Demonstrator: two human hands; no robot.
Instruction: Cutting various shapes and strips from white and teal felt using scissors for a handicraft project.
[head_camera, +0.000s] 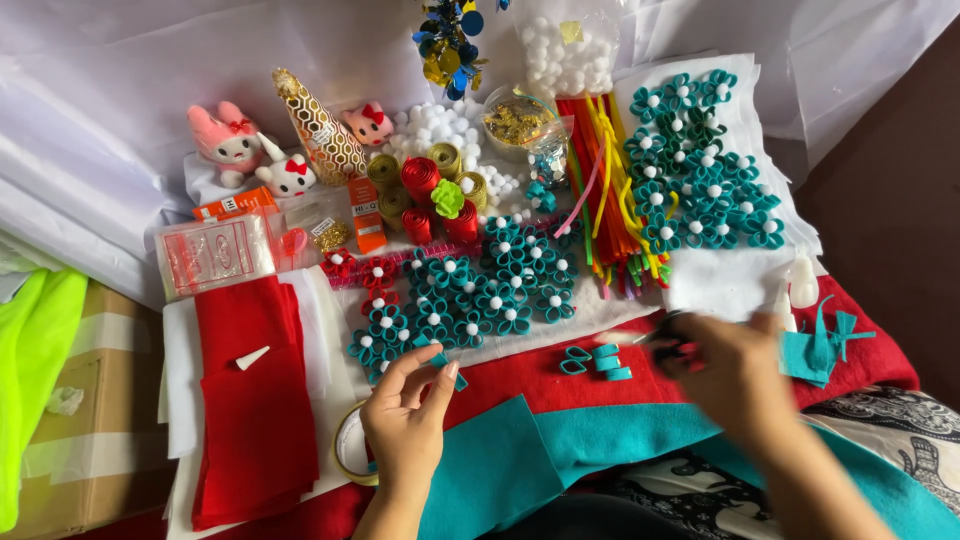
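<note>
My left hand (408, 415) pinches a small teal felt strip (446, 364) between thumb and fingers, just below a cluster of teal felt flowers with white pompom centres (470, 290). My right hand (735, 372) is blurred and closed around a dark tool, apparently scissors (668, 340), near three folded teal felt loops (598, 362) lying on red felt. A large teal felt sheet (560, 445) lies in front of me.
More teal flowers (700, 170) rest on white felt at the right. Coloured pipe cleaners (600, 190), ribbon rolls (425, 190), pompom bags (565, 50), plush toys (250, 150), red felt sheets (250, 400), a tape roll (350, 445), teal scraps (825, 345) and a cardboard box (90, 420) surround the work area.
</note>
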